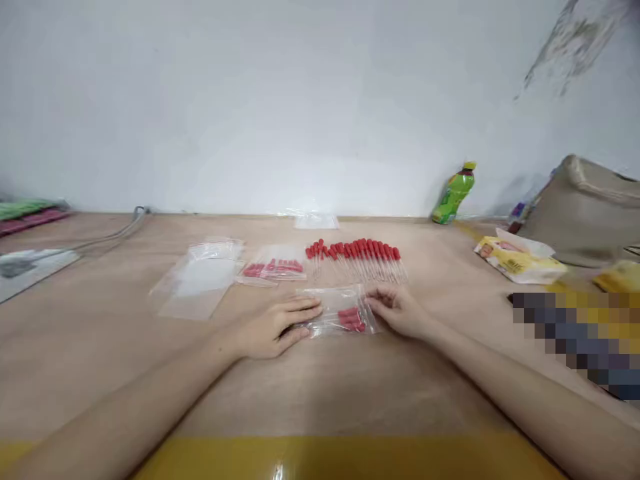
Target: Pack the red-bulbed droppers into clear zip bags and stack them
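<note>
A clear plastic bag (327,320) lies flat on the table between my hands, with a few red-ended pieces (351,319) inside near its right end. My left hand (277,327) rests on the bag's left end, fingers apart. At the right end, my right hand (397,310) pinches the bag's edge between thumb and fingers. Just behind, a row of several red-capped thin sticks (370,252) is laid out. Filled bags with red pieces (280,267) lie behind and left of the hands, beside a stack of flat clear bags (203,277).
Against the wall stand a green bottle (454,193) and, at the far right, a beige bag (585,210). A yellow tissue pack (520,259) lies in front of it. A grey cable (117,233) and coloured bundles (30,217) are at the left.
</note>
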Action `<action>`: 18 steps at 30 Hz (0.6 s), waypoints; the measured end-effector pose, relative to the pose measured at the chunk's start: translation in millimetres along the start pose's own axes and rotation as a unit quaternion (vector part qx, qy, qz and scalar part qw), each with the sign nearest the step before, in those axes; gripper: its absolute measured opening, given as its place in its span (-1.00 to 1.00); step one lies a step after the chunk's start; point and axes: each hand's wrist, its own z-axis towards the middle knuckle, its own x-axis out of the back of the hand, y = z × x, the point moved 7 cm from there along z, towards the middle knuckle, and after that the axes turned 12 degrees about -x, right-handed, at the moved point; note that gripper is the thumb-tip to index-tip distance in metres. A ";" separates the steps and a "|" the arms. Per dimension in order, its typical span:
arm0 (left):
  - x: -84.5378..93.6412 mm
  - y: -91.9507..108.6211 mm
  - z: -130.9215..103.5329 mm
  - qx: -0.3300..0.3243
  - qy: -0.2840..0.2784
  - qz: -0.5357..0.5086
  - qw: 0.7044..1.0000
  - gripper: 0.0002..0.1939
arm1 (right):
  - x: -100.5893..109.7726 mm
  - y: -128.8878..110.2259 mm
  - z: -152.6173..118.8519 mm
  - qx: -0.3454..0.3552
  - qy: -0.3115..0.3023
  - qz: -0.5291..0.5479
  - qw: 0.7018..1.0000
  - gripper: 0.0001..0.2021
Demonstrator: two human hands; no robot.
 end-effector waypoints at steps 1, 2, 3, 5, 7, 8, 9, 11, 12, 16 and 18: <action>0.6 0.2 0.2 -0.004 0.002 -0.001 1.000 -0.55 | 10.4 2.0 4.9 -0.008 0.041 -0.020 0.999 -0.79; 1.0 0.3 0.4 -0.008 0.004 -0.002 1.000 -0.55 | 19.5 2.9 9.7 -0.015 0.077 -0.044 0.996 -0.80; 1.2 0.2 0.5 -0.011 0.004 -0.002 1.000 -0.55 | 26.8 2.4 14.8 -0.020 0.107 -0.074 0.991 -0.80; 0.6 -0.4 0.5 -0.015 0.001 -0.003 1.000 -0.55 | 34.1 -4.2 26.9 -0.024 0.148 -0.153 0.977 -0.83; -0.3 -1.2 0.3 -0.017 -0.003 -0.002 1.000 -0.55 | 31.9 -15.6 42.5 -0.026 0.168 -0.246 0.954 -0.84; -0.4 -1.2 0.2 -0.018 -0.003 -0.001 1.000 -0.55 | 29.0 -21.3 51.1 -0.032 0.178 -0.289 0.940 -0.84; -0.3 -1.0 0.1 -0.020 -0.003 0.000 1.000 -0.55 | 25.9 -26.4 60.0 -0.044 0.190 -0.330 0.924 -0.83; 0.5 0.0 0.0 -0.022 -0.003 0.002 1.000 -0.55 | 18.7 -32.4 77.8 -0.081 0.210 -0.404 0.887 -0.80; 0.9 0.6 0.0 -0.023 -0.005 0.004 1.000 -0.55 | 15.4 -33.5 86.1 -0.102 0.215 -0.431 0.870 -0.78; 1.7 2.3 0.3 -0.026 -0.010 0.014 1.000 -0.54 | 6.2 -25.1 111.0 -0.192 0.201 -0.460 0.843 -0.77; 1.6 2.3 0.4 -0.026 -0.012 0.018 0.999 -0.55 | 4.0 -19.1 117.4 -0.225 0.188 -0.445 0.846 -0.78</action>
